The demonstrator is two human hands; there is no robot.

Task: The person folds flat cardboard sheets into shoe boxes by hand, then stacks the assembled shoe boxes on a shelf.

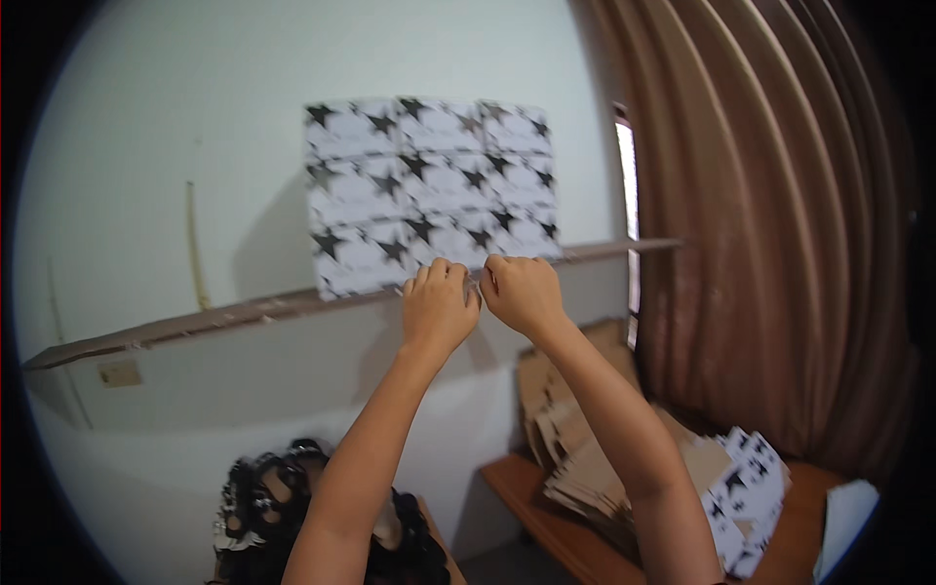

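Both my arms reach up to a wall shelf (224, 317). A stack of white boxes (444, 185) with black stars stands on it in rows. My left hand (439, 307) is at the front edge of the shelf, below the bottom row, its fingers curled and closed. Close beside it, my right hand (525, 295) is also closed, knuckles up, by the lower right of the stack. A small pale bit shows between the hands. What the fingers grip, if anything, is hidden.
Lower right, a brown wooden table (531, 497) bears flattened brown cardboard (595, 468) and white star-printed sheets (746, 497). A brown curtain (751, 244) hangs on the right. Lower left are black, shiny, curled things (263, 497), kind unclear.
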